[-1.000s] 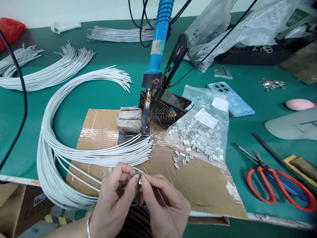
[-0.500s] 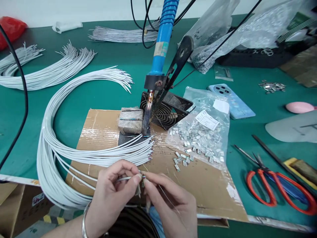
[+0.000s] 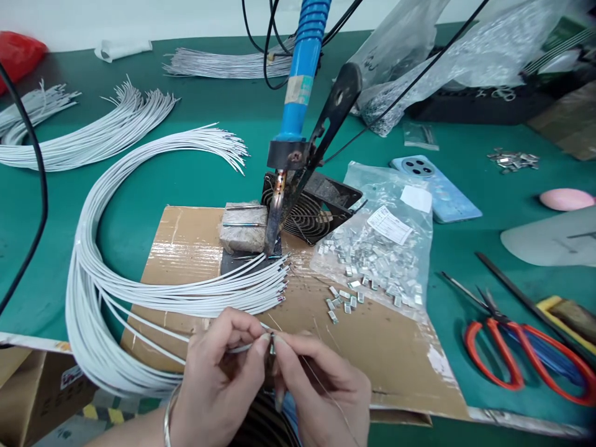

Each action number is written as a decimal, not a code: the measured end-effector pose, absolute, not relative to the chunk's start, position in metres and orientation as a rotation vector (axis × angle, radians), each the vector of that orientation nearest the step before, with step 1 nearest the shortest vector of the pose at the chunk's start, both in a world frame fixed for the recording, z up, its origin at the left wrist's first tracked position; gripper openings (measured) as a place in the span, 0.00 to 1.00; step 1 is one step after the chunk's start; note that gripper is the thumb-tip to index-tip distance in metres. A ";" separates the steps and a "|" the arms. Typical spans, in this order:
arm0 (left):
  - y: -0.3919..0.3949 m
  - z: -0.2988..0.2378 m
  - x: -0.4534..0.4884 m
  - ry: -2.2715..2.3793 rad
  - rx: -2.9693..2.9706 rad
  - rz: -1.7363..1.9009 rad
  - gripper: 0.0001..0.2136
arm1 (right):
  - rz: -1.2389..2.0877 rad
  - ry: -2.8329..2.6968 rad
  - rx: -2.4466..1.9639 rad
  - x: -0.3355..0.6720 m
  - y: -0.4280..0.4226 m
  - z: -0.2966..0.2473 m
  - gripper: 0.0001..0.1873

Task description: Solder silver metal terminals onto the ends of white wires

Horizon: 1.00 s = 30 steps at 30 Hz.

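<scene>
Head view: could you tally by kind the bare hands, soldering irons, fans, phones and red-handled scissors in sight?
Left hand and right hand: 2
Soldering iron: 1
Fan: 1
Phone: 1
Red-handled scissors: 1
Total: 6

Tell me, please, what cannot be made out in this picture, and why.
Head view: whether the white wire joins the small piece, hidden by the left hand and right hand.
Head view: print on the white label, too small.
Head view: top of the blue handle, cut off by the upper edge.
Head view: rest of the red object, cut off by the left edge.
</scene>
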<state>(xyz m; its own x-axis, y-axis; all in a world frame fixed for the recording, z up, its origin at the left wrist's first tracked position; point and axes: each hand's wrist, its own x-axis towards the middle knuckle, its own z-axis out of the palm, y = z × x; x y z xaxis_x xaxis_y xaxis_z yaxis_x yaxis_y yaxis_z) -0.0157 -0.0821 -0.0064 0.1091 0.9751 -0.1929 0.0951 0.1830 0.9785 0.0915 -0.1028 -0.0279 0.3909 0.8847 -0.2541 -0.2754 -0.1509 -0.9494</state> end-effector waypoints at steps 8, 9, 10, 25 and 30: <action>-0.074 0.004 -0.011 1.291 0.890 0.879 0.13 | 0.787 -0.758 -1.366 0.076 -0.107 -0.031 0.11; -0.071 0.004 -0.013 1.278 0.897 0.847 0.13 | 0.760 -0.781 -1.369 0.078 -0.106 -0.030 0.12; -0.068 0.004 -0.015 1.267 0.908 0.817 0.12 | 0.754 -0.808 -1.372 0.081 -0.105 -0.028 0.11; -0.065 -0.006 -0.023 1.389 1.070 0.808 0.08 | 1.102 -0.604 -1.465 0.119 -0.089 -0.012 0.05; -0.065 -0.006 -0.022 1.408 1.146 0.787 0.07 | 1.045 -0.789 -1.396 0.119 -0.087 -0.011 0.04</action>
